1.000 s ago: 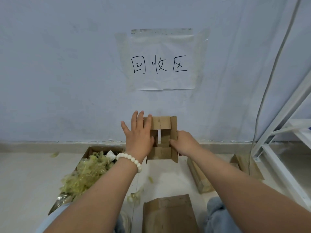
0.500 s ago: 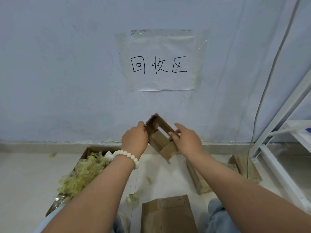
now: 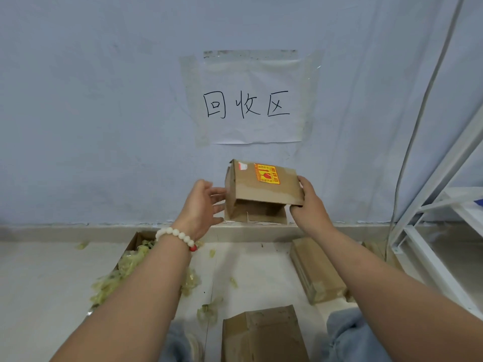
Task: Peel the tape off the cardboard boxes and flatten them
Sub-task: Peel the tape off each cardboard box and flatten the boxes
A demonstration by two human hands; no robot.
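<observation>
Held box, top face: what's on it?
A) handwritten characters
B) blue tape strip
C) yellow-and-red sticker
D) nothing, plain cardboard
C: the cardboard box, gripped at its right end by the right hand, shows a yellow-and-red sticker on its upper face. The handwriting is on the paper sign on the wall.

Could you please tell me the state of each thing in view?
held box: raised, lower flaps open, not flattened
right hand: grips the held box's right end
left hand: open, fingers at its left side
scrap box: open, full of peeled tape
near cardboard: flat on the floor
paper sign: taped to the wall
</observation>
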